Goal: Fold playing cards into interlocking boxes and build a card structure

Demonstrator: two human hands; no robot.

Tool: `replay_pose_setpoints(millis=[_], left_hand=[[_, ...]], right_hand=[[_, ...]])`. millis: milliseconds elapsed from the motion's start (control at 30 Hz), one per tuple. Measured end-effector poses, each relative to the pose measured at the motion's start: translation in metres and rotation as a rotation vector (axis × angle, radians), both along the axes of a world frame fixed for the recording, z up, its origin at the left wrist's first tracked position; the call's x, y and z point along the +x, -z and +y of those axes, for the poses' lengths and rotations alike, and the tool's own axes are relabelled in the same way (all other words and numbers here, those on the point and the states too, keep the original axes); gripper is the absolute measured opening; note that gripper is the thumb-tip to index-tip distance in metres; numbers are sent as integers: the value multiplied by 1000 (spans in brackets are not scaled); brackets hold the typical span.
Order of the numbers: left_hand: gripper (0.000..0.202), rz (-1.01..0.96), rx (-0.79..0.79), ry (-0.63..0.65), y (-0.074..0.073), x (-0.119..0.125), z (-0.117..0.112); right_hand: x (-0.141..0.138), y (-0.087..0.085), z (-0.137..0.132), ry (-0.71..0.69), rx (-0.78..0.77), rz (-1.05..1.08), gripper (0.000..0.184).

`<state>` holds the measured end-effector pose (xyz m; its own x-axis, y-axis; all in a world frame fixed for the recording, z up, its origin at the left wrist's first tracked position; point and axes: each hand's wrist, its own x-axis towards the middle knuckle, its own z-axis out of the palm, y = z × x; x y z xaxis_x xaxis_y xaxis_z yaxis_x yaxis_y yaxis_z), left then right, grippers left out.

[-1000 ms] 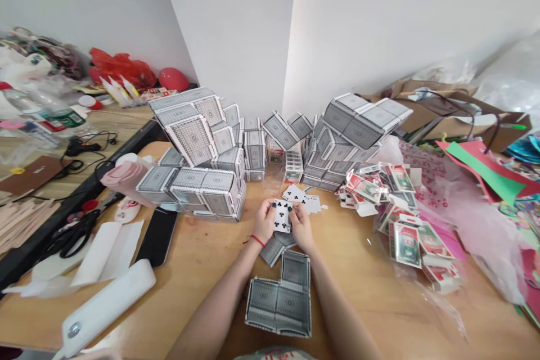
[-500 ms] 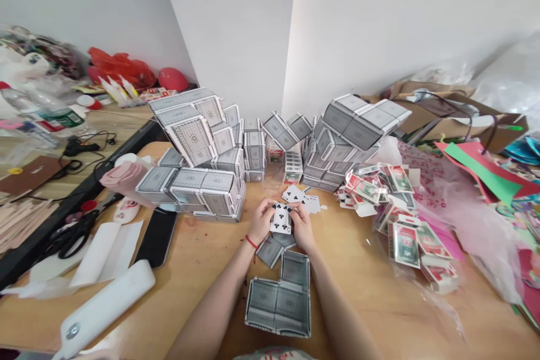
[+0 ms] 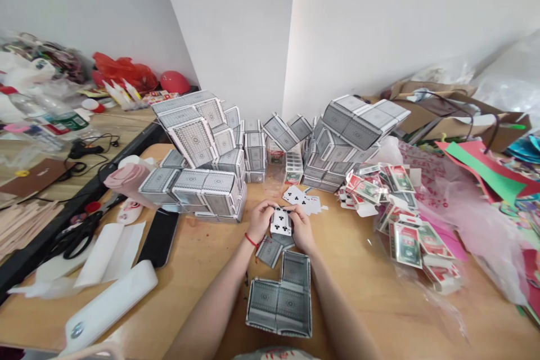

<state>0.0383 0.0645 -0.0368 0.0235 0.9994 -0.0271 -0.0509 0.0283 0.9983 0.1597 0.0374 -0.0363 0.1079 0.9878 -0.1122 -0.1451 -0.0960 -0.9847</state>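
Observation:
My left hand and my right hand both pinch one playing card, a black clubs card held face up over the wooden table. Each hand's fingers are closed on a side edge of the card. A red string circles my left wrist. Just beyond the hands lie a few loose face-up cards. Under and near the hands lie grey-backed cards, and closer to me sits an L-shaped block of folded grey-backed cards.
Piles of grey card-built blocks stand at the back left and back right. Red-and-green card boxes spill to the right in plastic wrap. To the left lie a black phone, scissors, white paper and a white case.
The hands have kept hold of the clubs card and shifted slightly; the card is held a bit lower and more bent between the fingers. Nothing else has moved.

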Motion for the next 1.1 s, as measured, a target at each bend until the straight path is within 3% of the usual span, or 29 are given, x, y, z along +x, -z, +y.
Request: replay_pose_setpoints(millis=[300, 433, 567, 700, 900, 967, 1100], left_hand=[[16, 1, -3, 3, -2, -1, -2], [15, 17, 21, -34, -5, 0, -4], [14, 50, 48, -34, -7, 0, -6], [14, 56, 49, 4, -5, -1, -6], [15, 71, 49, 71, -3, -1, -6], [15, 86, 61, 90, -2, 0, -6], [15, 91, 70, 87, -1, 1, -6]], right_hand=[[-5, 1, -3, 35, -19, 97, 7], [-4, -4, -2, -41, 8, 141, 11], [-4, -2, 6, -4, -62, 86, 19], [3, -1, 11, -255, -278, 126, 26], [25, -7, 14, -542, -373, 341, 19], [29, -6, 15, -577, -379, 407, 18], [25, -2, 14, -520, -348, 430, 20]])
